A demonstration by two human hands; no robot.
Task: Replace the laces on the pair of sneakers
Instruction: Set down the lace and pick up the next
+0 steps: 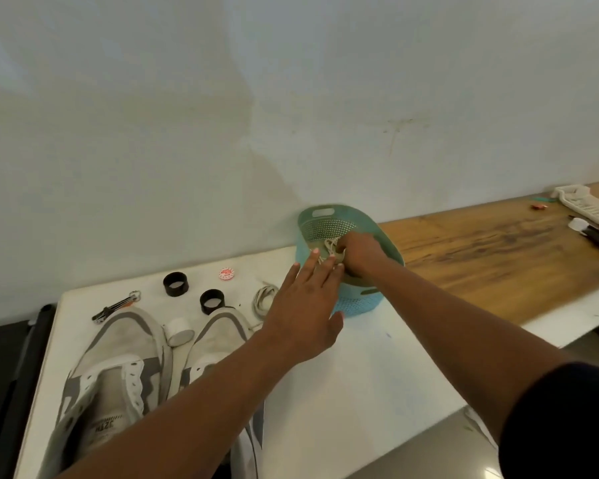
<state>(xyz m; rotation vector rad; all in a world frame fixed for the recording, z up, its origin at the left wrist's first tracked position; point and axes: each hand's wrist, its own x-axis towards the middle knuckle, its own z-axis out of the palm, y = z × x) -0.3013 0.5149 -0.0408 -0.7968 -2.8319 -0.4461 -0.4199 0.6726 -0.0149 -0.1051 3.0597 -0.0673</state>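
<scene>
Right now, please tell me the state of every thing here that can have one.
Two grey-and-white suede sneakers: unlaced, side by side.
Teal perforated plastic basket: upright, open-topped.
Pale laces in basket: bunched, in right hand's grip.
Right hand: inside basket.
Left hand: open, fingers at basket rim.
Coiled pale lace: loose on table.
</scene>
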